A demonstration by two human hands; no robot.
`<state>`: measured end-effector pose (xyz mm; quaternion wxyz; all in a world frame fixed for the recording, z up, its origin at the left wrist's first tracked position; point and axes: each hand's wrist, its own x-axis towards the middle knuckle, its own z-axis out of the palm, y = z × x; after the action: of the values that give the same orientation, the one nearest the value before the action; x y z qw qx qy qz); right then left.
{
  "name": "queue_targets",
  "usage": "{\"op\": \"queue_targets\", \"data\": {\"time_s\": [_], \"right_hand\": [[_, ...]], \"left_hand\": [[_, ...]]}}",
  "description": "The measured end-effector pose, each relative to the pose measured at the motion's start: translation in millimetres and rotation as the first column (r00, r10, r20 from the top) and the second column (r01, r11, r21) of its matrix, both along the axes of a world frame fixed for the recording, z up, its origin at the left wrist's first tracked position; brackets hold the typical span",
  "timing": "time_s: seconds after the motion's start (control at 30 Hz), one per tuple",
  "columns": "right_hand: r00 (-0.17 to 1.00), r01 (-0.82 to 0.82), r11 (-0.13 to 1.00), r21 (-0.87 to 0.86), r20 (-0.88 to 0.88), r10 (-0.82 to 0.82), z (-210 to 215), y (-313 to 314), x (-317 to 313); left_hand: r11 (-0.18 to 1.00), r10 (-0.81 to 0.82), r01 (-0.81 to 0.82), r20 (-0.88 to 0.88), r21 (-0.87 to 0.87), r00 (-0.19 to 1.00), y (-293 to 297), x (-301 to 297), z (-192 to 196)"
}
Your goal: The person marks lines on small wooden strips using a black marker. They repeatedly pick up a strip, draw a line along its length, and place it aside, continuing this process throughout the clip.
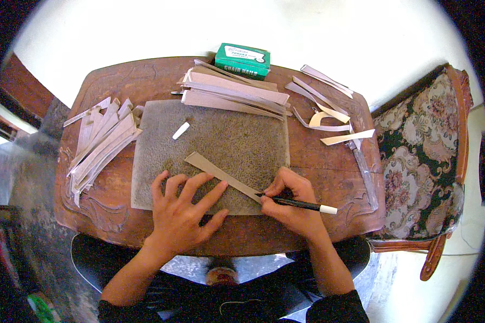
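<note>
A long pale strip lies slanted on a grey cutting mat. My left hand presses flat on the mat with spread fingers, its fingertips at the strip's lower edge. My right hand grips a black pen-like tool with a white end, its tip touching the strip's right end.
The mat rests on a carved wooden table. Stacks of similar strips lie at the left, at the back and at the right. A green box sits at the far edge. An upholstered chair stands on the right.
</note>
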<state>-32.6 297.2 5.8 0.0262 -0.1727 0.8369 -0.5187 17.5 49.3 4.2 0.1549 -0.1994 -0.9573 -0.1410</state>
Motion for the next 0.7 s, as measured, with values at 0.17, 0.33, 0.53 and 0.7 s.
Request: {"op": "queue_targets", "data": {"time_s": [0.17, 0.33, 0.53, 0.7], "right_hand": [[0.999, -0.026, 1.000, 0.006, -0.019, 0.026, 0.4, -1.1, -1.4], [1.000, -0.020, 0.999, 0.026, -0.021, 0.020, 0.2, -1.5, -1.1], [0.999, -0.024, 0.999, 0.022, -0.035, 0.025, -2.3, -1.0, -0.8], [0.999, -0.022, 0.999, 0.024, -0.033, 0.023, -0.1, -2.1, 0.1]], "left_hand": [[1.000, 0.005, -0.005, -0.012, 0.008, 1.000, -0.2, 0.1, 0.5], [1.000, 0.007, -0.007, 0.000, 0.002, 1.000, -0.2, -0.4, -0.5], [1.000, 0.009, -0.009, -0.001, 0.002, 1.000, 0.6, -0.4, 0.9], [1.000, 0.009, -0.009, 0.007, 0.000, 1.000, 0.6, -0.2, -0.4]]}}
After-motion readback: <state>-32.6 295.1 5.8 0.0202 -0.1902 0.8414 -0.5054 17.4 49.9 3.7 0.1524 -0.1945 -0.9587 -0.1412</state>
